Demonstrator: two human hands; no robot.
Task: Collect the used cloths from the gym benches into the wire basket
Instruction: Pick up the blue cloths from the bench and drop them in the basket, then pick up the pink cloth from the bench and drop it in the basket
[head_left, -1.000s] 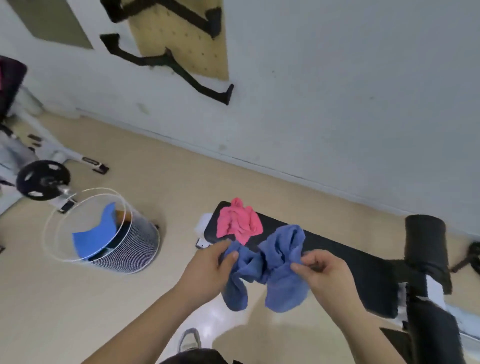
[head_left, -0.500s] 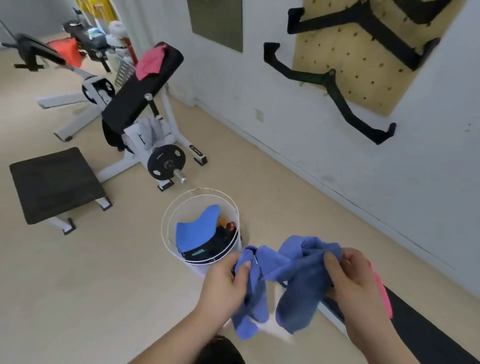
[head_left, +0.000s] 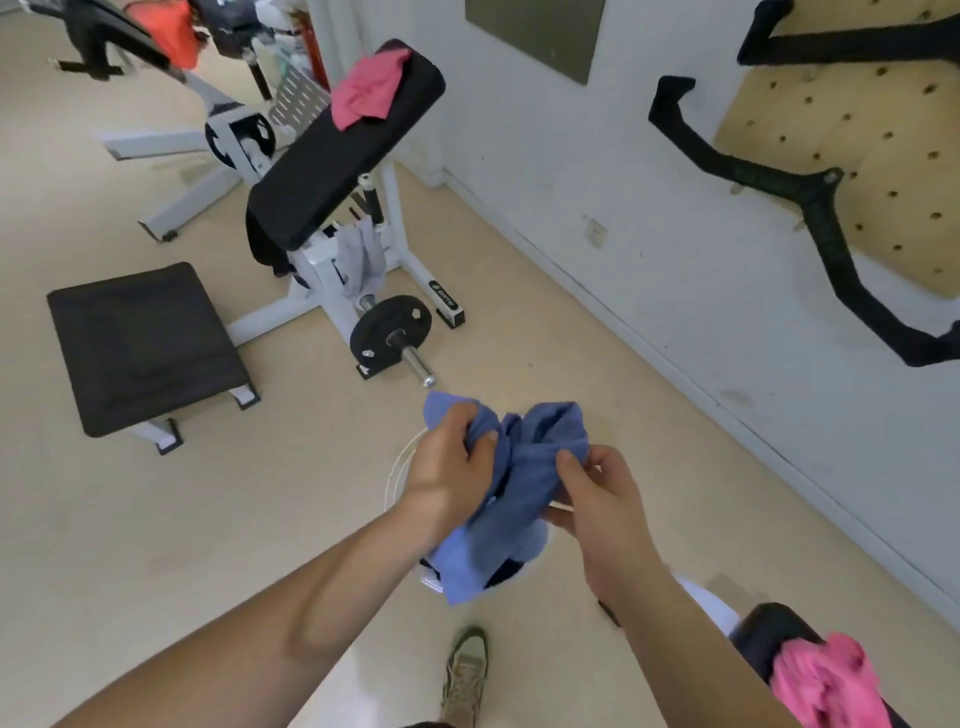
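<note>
At far left a flat black padded surface stands on the floor, bare. Next to it, an inclined bench carries a pink cloth at its upper end, with a weight plate at its base. In the middle, the left hand and right hand both clench a bunched blue cloth directly above the wire basket, whose white rim shows beside the left wrist. At lower right, another pink cloth lies on a black bench end.
</note>
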